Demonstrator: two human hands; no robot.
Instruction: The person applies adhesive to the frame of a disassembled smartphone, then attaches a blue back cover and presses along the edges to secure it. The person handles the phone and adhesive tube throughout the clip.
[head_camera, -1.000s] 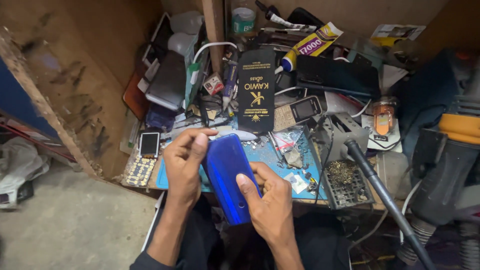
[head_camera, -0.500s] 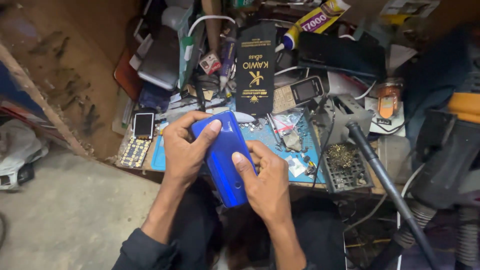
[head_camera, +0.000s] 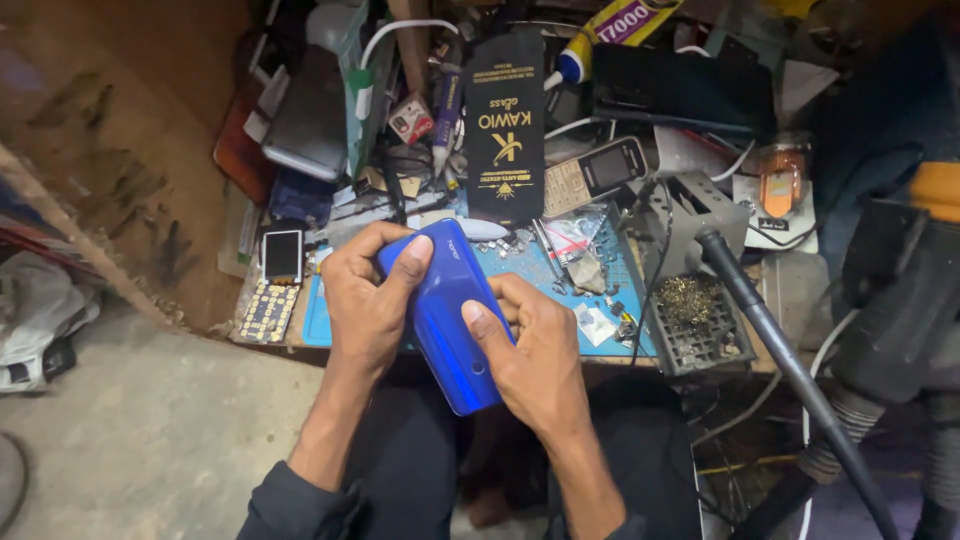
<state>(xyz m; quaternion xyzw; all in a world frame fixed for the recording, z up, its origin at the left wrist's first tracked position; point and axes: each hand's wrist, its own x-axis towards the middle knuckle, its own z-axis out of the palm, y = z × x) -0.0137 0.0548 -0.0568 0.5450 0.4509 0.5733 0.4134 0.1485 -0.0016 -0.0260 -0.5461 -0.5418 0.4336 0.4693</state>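
- The blue phone (head_camera: 450, 315) is held back side up, over the person's lap, just at the front edge of the workbench (head_camera: 640, 345); long axis slanted, top end toward the bench.
- Left hand (head_camera: 365, 300) is closed around the upper left side of the phone, thumb laid across the glossy back near the top.
- Right hand (head_camera: 530, 355) is closed on the lower right side, thumb pressing on the back, approx. at the middle.
- Handling, my judgement: the phone looks light and stiff, but the shiny back is probably slippery and can crack or scratch. Better to hold it by the long side edges, w/ thumbs flat on the back, not by the corners.
- Edges: the bench front edge is directly under the top end of the phone; the blue mat (head_camera: 560, 275) w/ small parts lies just behind the hands.
- A black rod (head_camera: 770, 320) slants down at the right, near the right hand, and a tray of brass wool (head_camera: 695, 315) stands beside it.
- A small screen (head_camera: 282, 255) and a keypad (head_camera: 265, 310) lie at the left, near the left hand.
- Open room: little on the bench, it is crowded; free space is mostly toward the lap and the bare floor (head_camera: 150, 430) at the left.
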